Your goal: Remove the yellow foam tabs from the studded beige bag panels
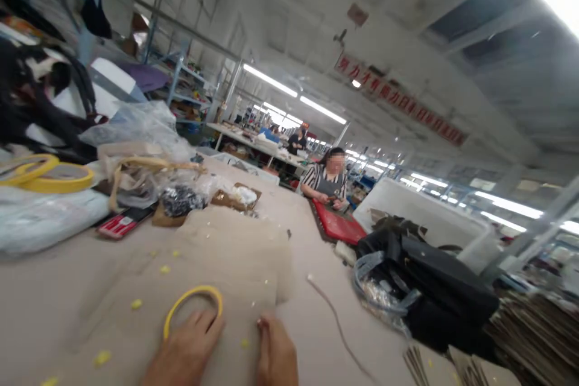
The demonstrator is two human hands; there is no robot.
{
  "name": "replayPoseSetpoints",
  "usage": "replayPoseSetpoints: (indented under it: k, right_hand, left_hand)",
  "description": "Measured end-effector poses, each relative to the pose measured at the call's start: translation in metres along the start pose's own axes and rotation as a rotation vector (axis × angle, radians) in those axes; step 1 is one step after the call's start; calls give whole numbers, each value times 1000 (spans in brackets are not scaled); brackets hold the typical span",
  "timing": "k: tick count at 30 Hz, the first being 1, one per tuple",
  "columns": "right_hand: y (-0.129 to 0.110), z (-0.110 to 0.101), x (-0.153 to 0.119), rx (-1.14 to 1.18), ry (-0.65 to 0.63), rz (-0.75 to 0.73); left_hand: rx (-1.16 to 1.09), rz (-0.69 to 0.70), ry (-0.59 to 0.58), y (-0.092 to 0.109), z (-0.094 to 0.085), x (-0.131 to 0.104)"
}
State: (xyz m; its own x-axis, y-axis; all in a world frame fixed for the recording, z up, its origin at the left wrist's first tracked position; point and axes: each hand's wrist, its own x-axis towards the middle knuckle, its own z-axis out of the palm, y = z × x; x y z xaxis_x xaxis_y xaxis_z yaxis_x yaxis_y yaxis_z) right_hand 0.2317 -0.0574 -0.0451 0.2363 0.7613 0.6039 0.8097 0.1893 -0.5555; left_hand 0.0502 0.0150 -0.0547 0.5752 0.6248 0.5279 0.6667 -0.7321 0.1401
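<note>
My left hand point(187, 347) grips a yellow roll of tape point(192, 292), whose ring stands up above the fingers. To its right, my right hand point(277, 350) has its thumb and fingers pressed together low over the work surface; what lies in that pinch, if anything, is too small to name. Beneath both hands are thin brown sheets point(226, 247), blurred at their edges. Small yellow bits point(136, 304) dot the sheets on the left and near the right hand.
More yellow tape rolls point(63, 178) lie at the left by plastic bags point(136, 126). A thin cord point(337, 319) crosses the table right of my hands. A black bag point(434, 277) and stacked brown pieces point(538, 338) stand at right. A person point(328, 178) sits beyond a red panel point(337, 221).
</note>
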Motion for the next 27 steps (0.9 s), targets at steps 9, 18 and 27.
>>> replayPoseSetpoints:
  k: [9,18,27]
  right_hand:
    - [5,-19,-1,133,-212,290]
    - [0,-29,-3,220,-315,395]
    - [2,-23,-5,346,-261,463]
  left_hand:
    - [-128,46,-284,16,-30,10]
    - [-111,307,-389,35,-40,-7]
    - [-199,265,-536,41,-50,-8]
